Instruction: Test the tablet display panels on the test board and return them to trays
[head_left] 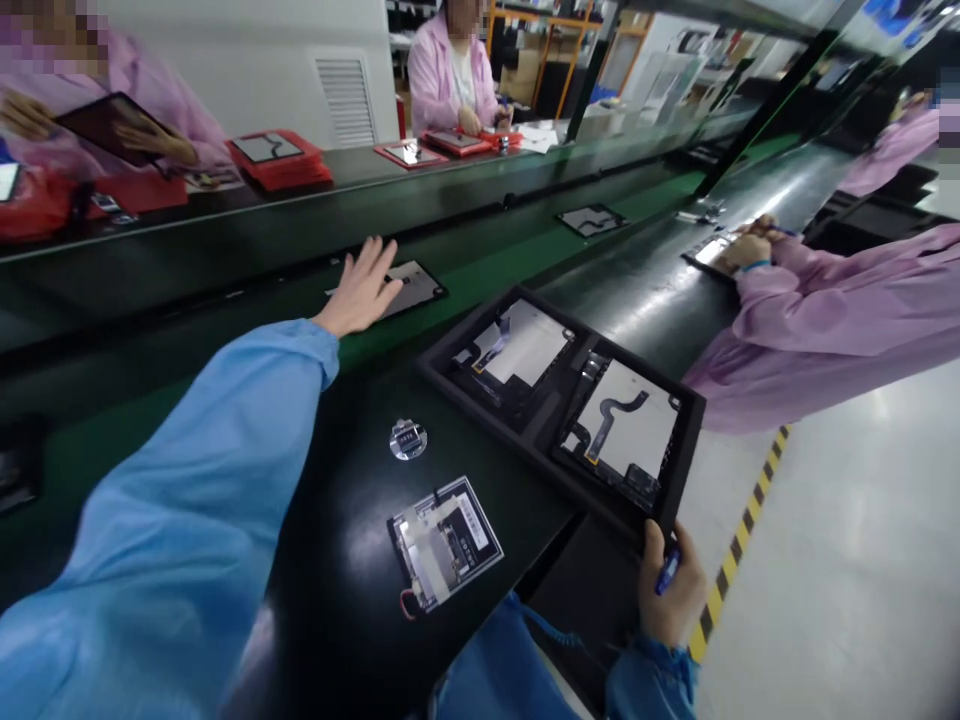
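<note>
My left hand (361,288) reaches out with fingers spread over a flat screen panel (416,288) on the green conveyor belt (487,262); whether it touches the panel I cannot tell. Thumb and fingers of my right hand (675,590) are closed at the near corner of a black tray (536,432). A blue pen (667,572) is tucked in that same hand. Two screen panels lie side by side in the tray, the left one (525,345) and the right one (626,415), each with a dark ribbon cable.
A small electronic module (448,545) and a round metal piece (408,439) lie on the dark bench. Farther along the belt is another panel (592,220). A co-worker in a pink sleeve (847,300) works at right; two others sit opposite, near red-wrapped panels (281,165).
</note>
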